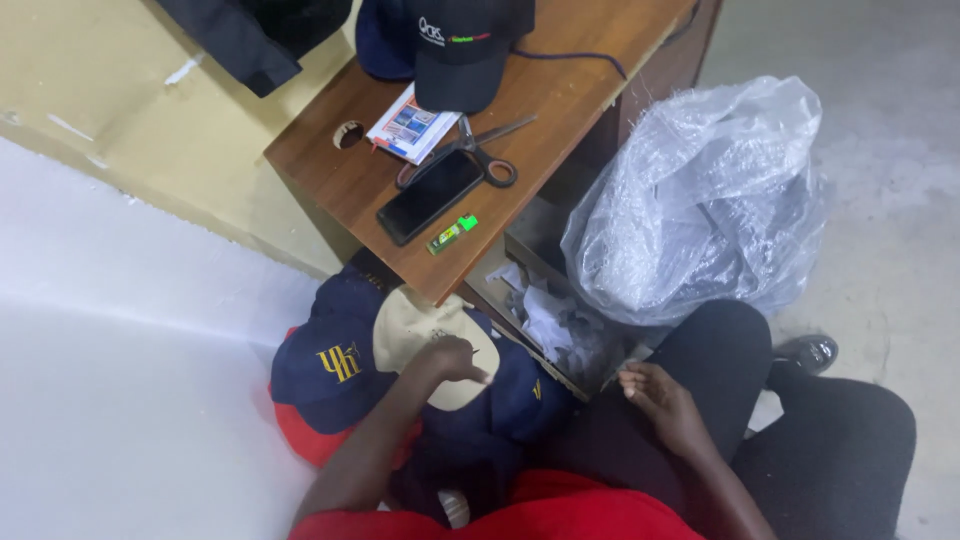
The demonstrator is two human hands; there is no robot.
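Navy cap [335,365], under left hand [450,358]

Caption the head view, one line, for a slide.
Left hand on a beige-brimmed navy cap; right hand rests on black-trousered thigh, beside a brown wooden desk.

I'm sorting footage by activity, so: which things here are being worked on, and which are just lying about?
In hand:
left hand on the cream cap
navy caps stacked under it
right hand resting on the lap

Lying about:
scissors, phone, green lighter, black cap, clear plastic bag
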